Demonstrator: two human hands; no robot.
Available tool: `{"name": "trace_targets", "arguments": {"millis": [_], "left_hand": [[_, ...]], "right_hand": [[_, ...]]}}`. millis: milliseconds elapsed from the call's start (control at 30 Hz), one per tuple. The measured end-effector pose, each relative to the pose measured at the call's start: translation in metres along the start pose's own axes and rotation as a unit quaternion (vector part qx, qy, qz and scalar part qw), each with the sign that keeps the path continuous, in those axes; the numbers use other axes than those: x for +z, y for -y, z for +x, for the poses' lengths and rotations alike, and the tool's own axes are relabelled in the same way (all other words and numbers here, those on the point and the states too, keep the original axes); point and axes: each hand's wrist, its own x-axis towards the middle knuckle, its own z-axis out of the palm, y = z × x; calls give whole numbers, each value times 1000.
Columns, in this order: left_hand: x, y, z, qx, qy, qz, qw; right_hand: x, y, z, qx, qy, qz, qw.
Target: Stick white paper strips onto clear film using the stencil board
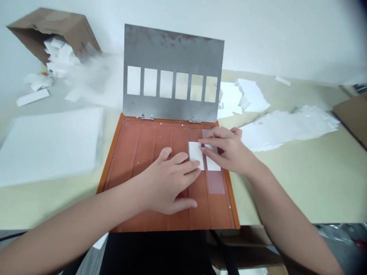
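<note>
A small white card (195, 149) lies on an orange-brown board (149, 137) with shallow grooves. At its upper right corner my right hand (229, 149) pinches with thumb and index finger. My left hand (172, 181) is open, its fingertips touching the card's lower part and the thumb held apart. Partly under my right hand, a second white card (213, 163) sits on a translucent pinkish strip (216, 182) in the rightmost column. Hinged to the board's far edge, a grey metal frame (172, 49) stands raised, with a row of several rectangular windows.
A tipped cardboard box (86, 36) spills white pieces at the back left. Clear plastic sheets (51, 145) lie at left. Loose white cards (252, 95) and a spread of thin white sleeves (286, 128) lie at right, beside another brown box (354, 114).
</note>
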Motion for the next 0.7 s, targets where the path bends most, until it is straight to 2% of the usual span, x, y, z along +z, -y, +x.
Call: {"name": "trace_targets", "arguments": {"millis": [233, 367, 433, 533, 600, 700], "left_hand": [[2, 4, 1, 30, -23, 57, 998], [2, 6, 1, 54, -39, 84, 994], [3, 7, 1, 66, -45, 88, 993], [3, 7, 1, 90, -66, 78, 991], [2, 6, 1, 96, -71, 69, 990], [1, 5, 1, 88, -65, 60, 992]], "right_hand": [[4, 8, 5, 42, -13, 27, 999], [1, 12, 9, 71, -25, 99, 992], [2, 12, 9, 90, -12, 182, 979], [4, 8, 8, 122, 6, 317, 940], [4, 3, 8, 138, -10, 364, 921], [-1, -11, 9, 144, -71, 382, 910]]}}
